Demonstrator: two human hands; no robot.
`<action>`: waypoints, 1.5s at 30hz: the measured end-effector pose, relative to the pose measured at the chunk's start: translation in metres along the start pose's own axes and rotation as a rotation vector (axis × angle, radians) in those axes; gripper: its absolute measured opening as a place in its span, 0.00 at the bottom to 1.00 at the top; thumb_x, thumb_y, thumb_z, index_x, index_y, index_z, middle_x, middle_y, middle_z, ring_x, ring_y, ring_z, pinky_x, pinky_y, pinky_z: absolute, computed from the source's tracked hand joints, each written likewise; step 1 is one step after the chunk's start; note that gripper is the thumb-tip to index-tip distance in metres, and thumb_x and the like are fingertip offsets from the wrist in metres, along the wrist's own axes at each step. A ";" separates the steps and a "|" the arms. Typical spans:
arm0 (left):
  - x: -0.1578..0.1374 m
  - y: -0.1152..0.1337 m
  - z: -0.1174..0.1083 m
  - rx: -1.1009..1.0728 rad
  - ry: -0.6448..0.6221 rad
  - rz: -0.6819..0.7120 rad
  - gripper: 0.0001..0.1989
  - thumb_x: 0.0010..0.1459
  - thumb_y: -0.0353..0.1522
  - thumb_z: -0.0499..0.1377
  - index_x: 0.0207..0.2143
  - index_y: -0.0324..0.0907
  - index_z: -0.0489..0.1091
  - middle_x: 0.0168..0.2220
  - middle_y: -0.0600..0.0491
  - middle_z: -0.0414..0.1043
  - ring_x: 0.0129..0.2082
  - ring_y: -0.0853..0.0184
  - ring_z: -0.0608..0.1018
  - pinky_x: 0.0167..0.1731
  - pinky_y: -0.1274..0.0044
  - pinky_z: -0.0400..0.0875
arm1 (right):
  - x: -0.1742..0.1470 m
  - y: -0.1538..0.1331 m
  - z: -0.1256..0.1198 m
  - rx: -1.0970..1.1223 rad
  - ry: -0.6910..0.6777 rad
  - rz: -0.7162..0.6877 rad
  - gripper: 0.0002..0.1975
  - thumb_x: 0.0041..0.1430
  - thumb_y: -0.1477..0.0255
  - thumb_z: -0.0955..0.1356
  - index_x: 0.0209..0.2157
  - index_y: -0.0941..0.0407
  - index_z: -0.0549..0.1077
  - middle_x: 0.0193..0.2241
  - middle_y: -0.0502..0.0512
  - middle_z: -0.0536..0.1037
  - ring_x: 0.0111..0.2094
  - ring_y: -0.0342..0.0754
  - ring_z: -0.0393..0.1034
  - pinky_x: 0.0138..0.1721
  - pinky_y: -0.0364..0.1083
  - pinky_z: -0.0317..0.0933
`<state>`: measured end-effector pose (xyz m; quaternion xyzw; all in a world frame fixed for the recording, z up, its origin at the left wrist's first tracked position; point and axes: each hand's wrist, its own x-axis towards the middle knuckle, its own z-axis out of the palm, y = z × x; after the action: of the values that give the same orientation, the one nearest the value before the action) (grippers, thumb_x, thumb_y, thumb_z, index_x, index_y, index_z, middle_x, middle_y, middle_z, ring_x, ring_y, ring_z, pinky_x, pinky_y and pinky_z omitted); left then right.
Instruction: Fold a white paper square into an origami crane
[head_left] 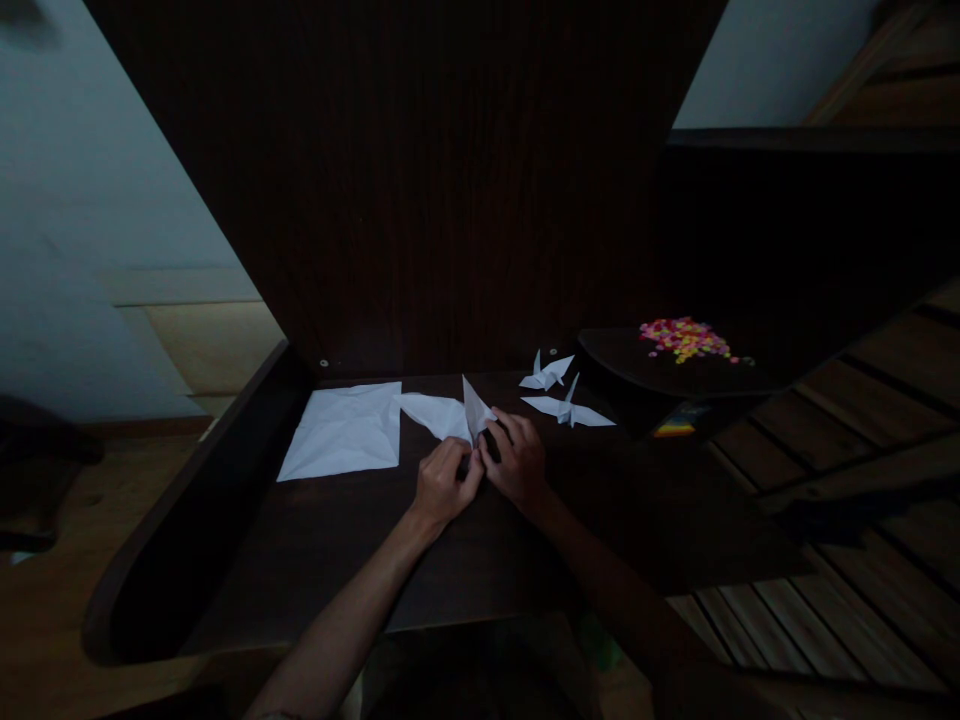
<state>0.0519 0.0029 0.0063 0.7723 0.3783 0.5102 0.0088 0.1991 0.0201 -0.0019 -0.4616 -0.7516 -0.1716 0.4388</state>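
Observation:
Both of my hands meet over a folded piece of white paper (pixel 440 412) at the middle of the desk. One wing-like part of it spreads left and a pointed part stands up between the hands. My left hand (pixel 444 482) is closed, thumb and fingers pinching the paper's lower edge. Curled around its right side, my right hand (pixel 515 455) pinches the paper too; the fingertips partly hide the fold. To the right lie two finished-looking paper cranes, one nearer (pixel 570 411) and one farther (pixel 547 374). A creased white sheet (pixel 345 430) lies flat to the left.
Small colourful pieces (pixel 686 340) are heaped on a raised dark shelf (pixel 607 352) at the right. The dark desk (pixel 315 560) has a raised side panel (pixel 172 530) at its left, and a tall dark panel (pixel 420 180) rises behind. Wooden slats (pixel 847 640) show at the right.

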 end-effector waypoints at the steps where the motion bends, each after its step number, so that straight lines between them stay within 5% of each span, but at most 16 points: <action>1: 0.000 -0.001 0.000 0.008 -0.002 0.000 0.04 0.59 0.27 0.54 0.31 0.42 0.66 0.27 0.52 0.70 0.28 0.67 0.73 0.30 0.77 0.70 | 0.000 0.000 0.000 0.000 0.005 0.001 0.13 0.58 0.77 0.65 0.45 0.57 0.72 0.47 0.62 0.75 0.44 0.56 0.67 0.41 0.54 0.66; 19: -0.003 0.000 0.003 0.151 -0.090 0.090 0.05 0.61 0.28 0.53 0.32 0.41 0.67 0.28 0.50 0.72 0.29 0.67 0.75 0.30 0.77 0.71 | 0.003 0.001 0.001 0.070 0.031 0.149 0.21 0.48 0.81 0.63 0.46 0.59 0.69 0.39 0.62 0.75 0.41 0.56 0.67 0.42 0.53 0.66; 29: 0.001 0.007 -0.003 0.203 -0.079 0.216 0.03 0.59 0.26 0.56 0.33 0.40 0.69 0.29 0.49 0.73 0.28 0.66 0.76 0.30 0.77 0.70 | 0.003 0.001 0.005 0.199 0.063 0.256 0.17 0.57 0.76 0.62 0.49 0.58 0.66 0.40 0.63 0.72 0.40 0.55 0.69 0.39 0.52 0.68; 36: 0.001 0.004 -0.004 0.211 -0.091 0.145 0.04 0.60 0.27 0.55 0.34 0.41 0.69 0.31 0.48 0.73 0.31 0.64 0.76 0.32 0.75 0.71 | 0.003 0.003 0.005 0.259 0.075 0.311 0.18 0.52 0.79 0.61 0.46 0.58 0.67 0.39 0.61 0.72 0.41 0.54 0.69 0.43 0.53 0.68; 45: -0.001 -0.007 0.002 0.154 0.041 -0.039 0.15 0.61 0.28 0.54 0.51 0.38 0.62 0.42 0.44 0.74 0.42 0.62 0.78 0.41 0.73 0.74 | 0.003 0.002 -0.003 0.336 0.071 0.208 0.14 0.54 0.80 0.63 0.42 0.55 0.70 0.39 0.59 0.73 0.42 0.53 0.69 0.45 0.53 0.67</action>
<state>0.0490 0.0082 0.0017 0.7526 0.4317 0.4949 -0.0484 0.2018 0.0213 0.0017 -0.4507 -0.7019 -0.0135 0.5514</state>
